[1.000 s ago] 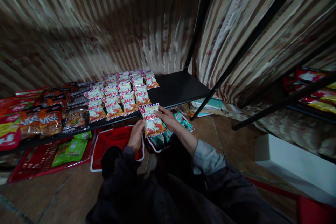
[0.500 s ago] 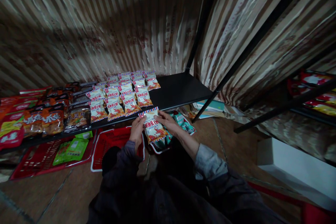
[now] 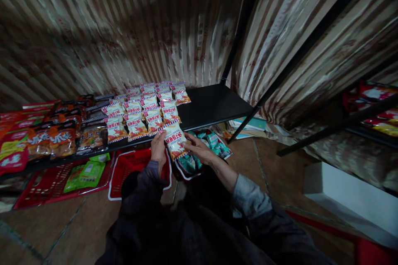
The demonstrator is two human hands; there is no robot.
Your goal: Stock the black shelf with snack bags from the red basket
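A white and orange snack bag (image 3: 174, 140) with a striped top edge is held between my two hands, just in front of the shelf's front edge. My left hand (image 3: 158, 149) grips its left side. On the right side, my right hand (image 3: 199, 148) has its thumb and fingers on the bag. Several matching snack bags (image 3: 150, 103) stand in rows on the black shelf (image 3: 214, 103). The held bag's top overlaps the front row in view; whether it touches them I cannot tell.
Left on the shelf are brown snack packs (image 3: 64, 138) and red pouches (image 3: 14, 149). Below sit a red basket (image 3: 113, 184), another with green packs (image 3: 85, 176), and one holding teal packs (image 3: 214, 140). Black posts (image 3: 270, 91) and a white box (image 3: 351, 198) lie right.
Both hands have shifted the snack bag slightly left and up, nearer the front row. The fingers of my right hand have slid lower along its right side.
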